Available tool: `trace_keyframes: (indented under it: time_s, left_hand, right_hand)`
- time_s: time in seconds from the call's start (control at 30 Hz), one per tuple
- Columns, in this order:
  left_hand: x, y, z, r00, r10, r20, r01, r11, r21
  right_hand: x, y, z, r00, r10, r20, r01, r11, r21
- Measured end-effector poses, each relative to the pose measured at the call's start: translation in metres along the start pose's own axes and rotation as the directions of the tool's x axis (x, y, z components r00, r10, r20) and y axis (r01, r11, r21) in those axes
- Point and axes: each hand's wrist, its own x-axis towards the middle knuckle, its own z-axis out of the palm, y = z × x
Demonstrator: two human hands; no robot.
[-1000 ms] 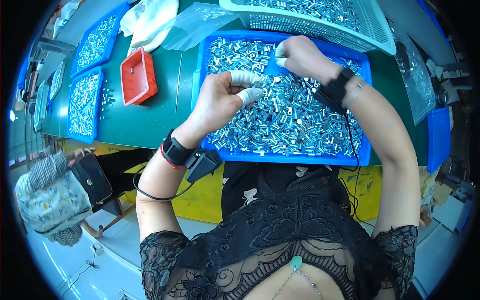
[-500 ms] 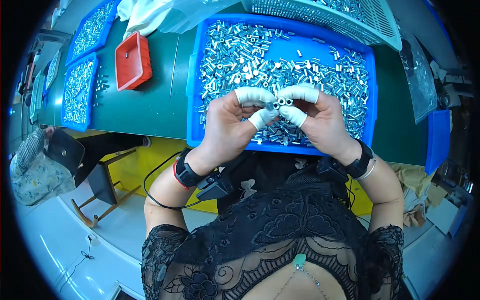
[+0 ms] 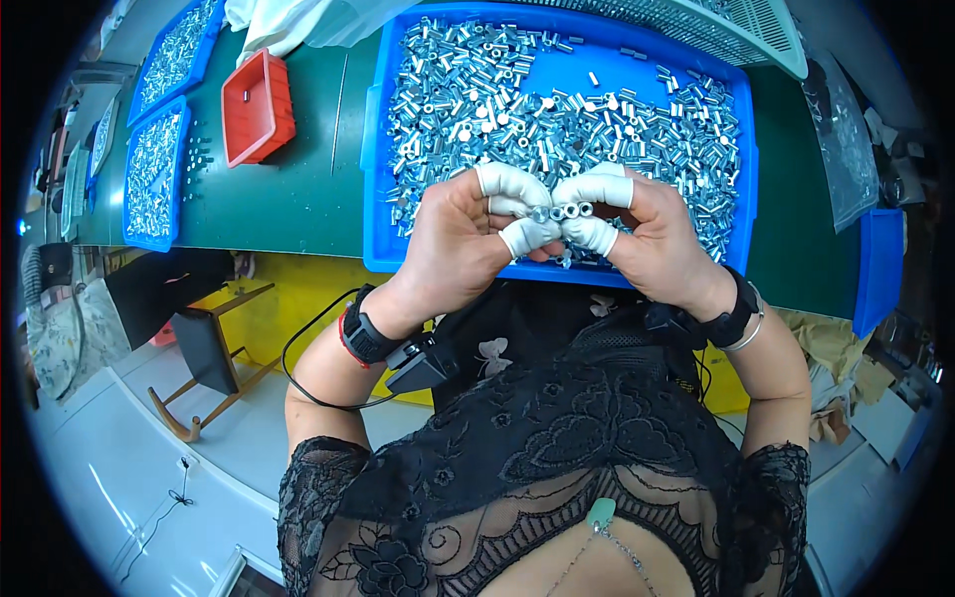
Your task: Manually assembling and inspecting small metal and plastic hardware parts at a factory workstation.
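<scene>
At the centre of the frame, a short row of small metal sleeves (image 3: pixel 560 212) is pinched between the left hand (image 3: pixel 466 244) and the right hand (image 3: pixel 652 244), both with white-capped fingertips (image 3: pixel 517 182). The hands are held over the near edge of a blue tray (image 3: pixel 373 149) heaped with similar silver parts. Farther off, at upper left, a red bin (image 3: pixel 259 107) is seen on the green table (image 3: pixel 298 194).

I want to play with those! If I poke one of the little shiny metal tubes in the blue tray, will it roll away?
Probably: the little shiny metal tubes look round and smooth, so one lying on its side may roll. In the heap, neighbours likely stop it. They seem stiff, and the blue plastic tray has a rim that should catch strays.
</scene>
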Motion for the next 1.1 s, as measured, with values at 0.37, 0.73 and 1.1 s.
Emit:
trace_keyframes:
  time_s: [0.37, 0.73, 1.1]
  left_hand:
    - [0.006, 0.005, 0.001, 0.994, 0.099, -0.038, -0.080, 0.935, 0.345]
    - [0.004, 0.005, 0.002, 0.999, 0.026, -0.025, -0.023, 0.994, 0.104]
    - [-0.006, -0.014, 0.002, 0.989, 0.108, -0.098, -0.062, 0.919, 0.389]
  right_hand:
    - [0.000, 0.012, 0.008, 0.965, 0.255, -0.054, -0.212, 0.890, 0.404]
    - [-0.006, 0.009, 0.006, 0.949, 0.306, -0.076, -0.277, 0.925, 0.261]
    - [-0.011, 0.014, 0.014, 0.963, 0.261, -0.061, -0.253, 0.960, 0.118]
